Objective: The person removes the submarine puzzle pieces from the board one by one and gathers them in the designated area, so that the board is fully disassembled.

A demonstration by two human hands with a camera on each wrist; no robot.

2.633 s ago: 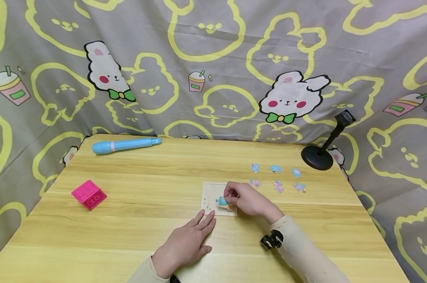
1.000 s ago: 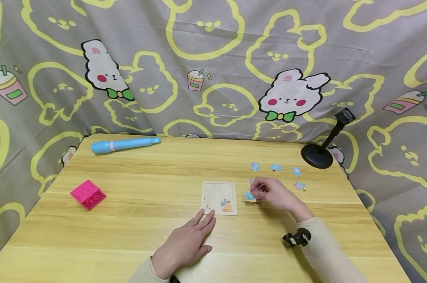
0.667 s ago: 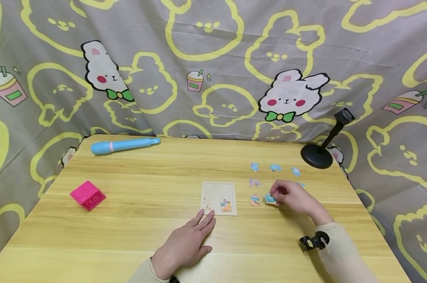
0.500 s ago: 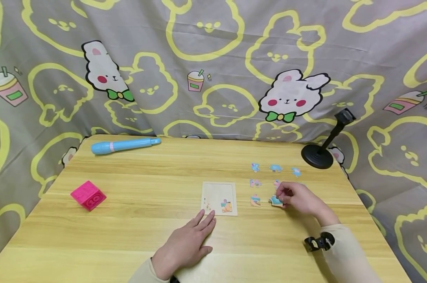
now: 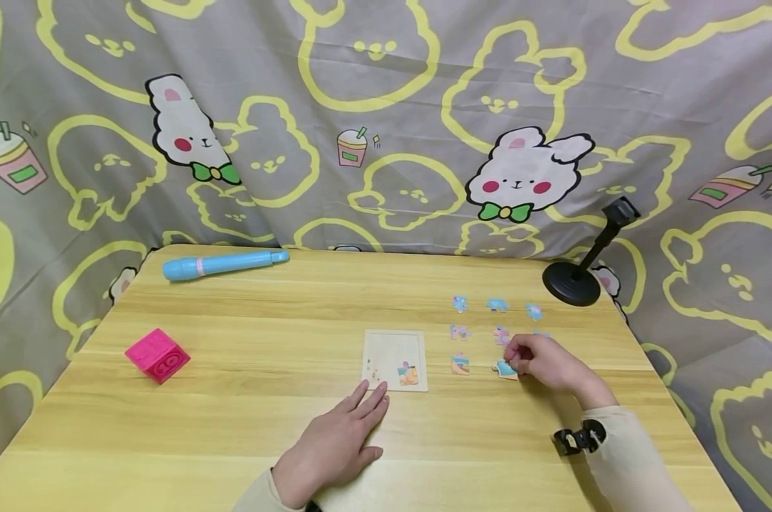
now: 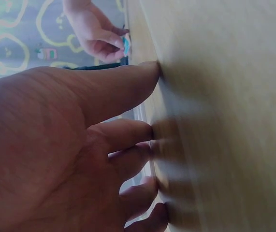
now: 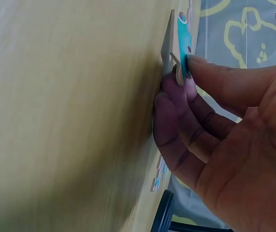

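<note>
My right hand (image 5: 547, 363) pinches a teal-and-tan jigsaw piece (image 5: 504, 368) between thumb and fingers, low over the table's right part. The right wrist view shows this piece tilted at the tabletop, my thumb on its printed face; I cannot tell whether it touches the wood. My left hand (image 5: 338, 441) lies with fingers stretched out, fingertips at the front edge of a shallow wooden puzzle tray (image 5: 389, 348). One orange-and-blue piece (image 5: 408, 374) sits in the tray's lower right corner. Left of the held piece lies another loose piece (image 5: 460, 365).
Rows of loose blue and pink jigsaw pieces (image 5: 497, 305) lie beyond my right hand, which partly covers some. A black stand (image 5: 571, 284) is at the back right. A blue toy microphone (image 5: 226, 265) lies back left, with a pink cube (image 5: 158, 355) nearer. A patterned curtain (image 5: 386, 178) hangs behind.
My right hand has carried the teal piece from above the tray rightward, to beside the loose pieces, uncovering the orange-and-blue piece in the tray. My left hand has stayed put.
</note>
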